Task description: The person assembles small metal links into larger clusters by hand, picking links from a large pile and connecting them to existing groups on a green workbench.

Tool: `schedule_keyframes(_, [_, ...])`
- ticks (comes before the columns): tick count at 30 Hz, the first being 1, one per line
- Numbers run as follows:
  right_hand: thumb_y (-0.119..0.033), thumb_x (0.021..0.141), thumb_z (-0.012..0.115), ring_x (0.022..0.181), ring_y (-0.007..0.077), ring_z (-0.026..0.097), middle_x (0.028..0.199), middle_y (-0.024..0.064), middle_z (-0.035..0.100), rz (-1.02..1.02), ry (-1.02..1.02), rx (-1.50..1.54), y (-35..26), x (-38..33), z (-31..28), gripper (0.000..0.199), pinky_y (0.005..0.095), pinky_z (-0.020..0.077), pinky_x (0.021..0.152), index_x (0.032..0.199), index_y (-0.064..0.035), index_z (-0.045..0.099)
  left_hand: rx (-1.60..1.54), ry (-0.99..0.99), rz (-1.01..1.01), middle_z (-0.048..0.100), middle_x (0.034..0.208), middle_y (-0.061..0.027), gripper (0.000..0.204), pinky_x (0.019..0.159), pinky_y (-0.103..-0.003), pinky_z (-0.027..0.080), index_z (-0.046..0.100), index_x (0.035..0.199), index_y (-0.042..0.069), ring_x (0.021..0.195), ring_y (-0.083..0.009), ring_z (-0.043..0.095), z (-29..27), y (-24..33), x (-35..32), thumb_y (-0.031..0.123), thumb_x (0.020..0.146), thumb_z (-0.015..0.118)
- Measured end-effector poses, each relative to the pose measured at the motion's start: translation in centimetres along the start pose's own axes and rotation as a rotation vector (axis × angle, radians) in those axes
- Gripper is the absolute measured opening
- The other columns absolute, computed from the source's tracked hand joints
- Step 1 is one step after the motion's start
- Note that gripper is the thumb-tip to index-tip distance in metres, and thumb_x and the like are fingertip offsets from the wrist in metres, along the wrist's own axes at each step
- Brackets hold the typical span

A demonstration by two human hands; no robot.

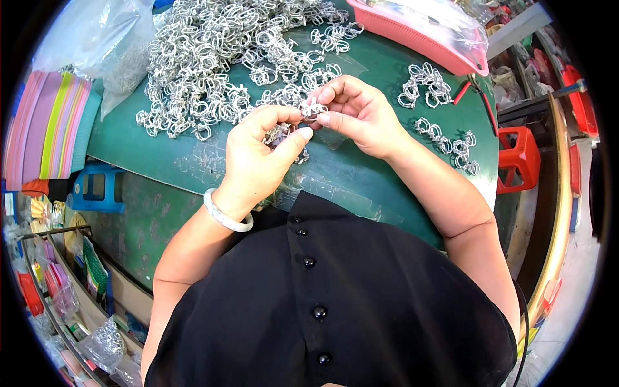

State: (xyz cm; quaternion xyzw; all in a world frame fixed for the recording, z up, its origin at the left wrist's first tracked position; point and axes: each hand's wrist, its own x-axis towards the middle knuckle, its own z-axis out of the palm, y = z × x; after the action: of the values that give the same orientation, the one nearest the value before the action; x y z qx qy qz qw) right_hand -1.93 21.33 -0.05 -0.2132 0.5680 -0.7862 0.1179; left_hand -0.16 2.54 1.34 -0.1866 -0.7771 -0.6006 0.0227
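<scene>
A small silvery wire clamp ring (pixel 314 111) is pinched between thumb and fingertips of the right hand (pixel 358 113), held just above the middle of the green-topped bench (pixel 380 71). The left hand (pixel 258 155) is closed around a small bunch of the same silvery clamps (pixel 278 133), its thumb pressed against the piece held by the right hand, so both grips are pressed together on metal. The step appears to be the fitting or joining of the small piece, and it is best done with the parts kept close to the fingertips, turned until the openings line up, and pressed squarely rather than forced. A large heap of loose silvery clamps (pixel 213 58) lies toward the far left edge, and smaller finished-looking clusters (pixel 425 84) lie near the right edge, well apart from the heap.
</scene>
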Motion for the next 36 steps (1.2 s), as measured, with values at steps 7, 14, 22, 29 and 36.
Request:
schedule_keyframes(7, [0.002, 0.083, 0.054, 0.087, 0.0146, 0.057, 0.097, 0.0082, 0.056, 0.0, -0.01, 0.01, 0.0, 0.1, -0.1, 0.017, 0.0284, 0.0477, 0.078, 0.099, 0.0002, 0.049, -0.017, 0.006, 0.011, 0.061, 0.08, -0.0064, 0.014, 0.068, -0.025, 0.045, 0.062, 0.084, 0.001, 0.073, -0.0129, 0.057, -0.1, 0.2, 0.1, 0.004, 0.071, 0.067])
schedule_keyframes(14, [0.0, 0.083, 0.055, 0.083, 0.0139, 0.058, 0.097, 0.0079, 0.058, -0.004, 0.006, -0.016, 0.0, 0.0, 0.0, 0.019, 0.0279, 0.0479, 0.076, 0.102, 0.0017, 0.051, -0.071, -0.047, -0.103, 0.06, 0.078, -0.0005, 0.01, 0.059, -0.018, 0.042, 0.062, 0.087, 0.001, 0.068, -0.0043, 0.051, -0.4, 0.1, 0.2, 0.005, 0.078, 0.063])
schedule_keyframes(22, [0.005, 0.08, 0.055, 0.098, 0.0159, 0.054, 0.108, 0.0097, 0.053, -0.134, -0.048, -0.201, 0.3, -0.1, -0.3, 0.026, 0.0292, 0.0447, 0.086, 0.106, 0.0017, 0.053, -0.311, -0.047, -0.296, 0.059, 0.076, 0.0002, 0.01, 0.055, -0.017, 0.044, 0.062, 0.088, 0.002, 0.065, -0.0034, 0.052, -0.2, -0.4, 0.4, 0.008, 0.079, 0.063])
schedule_keyframes(29, [0.007, 0.078, 0.056, 0.105, 0.0178, 0.05, 0.116, 0.0105, 0.049, -0.154, -0.031, -0.118, 0.0, -0.1, 0.1, 0.043, 0.0321, 0.0412, 0.092, 0.118, 0.001, 0.044, -0.015, 0.035, -0.015, 0.059, 0.076, -0.0037, 0.014, 0.063, -0.022, 0.044, 0.062, 0.082, 0.0, 0.068, -0.0102, 0.054, -0.1, -0.6, 0.4, 0.004, 0.071, 0.069])
schedule_keyframes(36, [0.01, 0.075, 0.056, 0.106, 0.0184, 0.049, 0.121, 0.0106, 0.044, -0.203, -0.013, -0.206, -0.3, 0.0, 0.4, 0.046, 0.0322, 0.0418, 0.091, 0.119, 0.0012, 0.044, 0.029, 0.047, 0.104, 0.061, 0.081, -0.0061, 0.02, 0.071, -0.026, 0.044, 0.063, 0.087, 0.002, 0.076, -0.0149, 0.056, 0.0, -1.1, 0.3, 0.004, 0.068, 0.069])
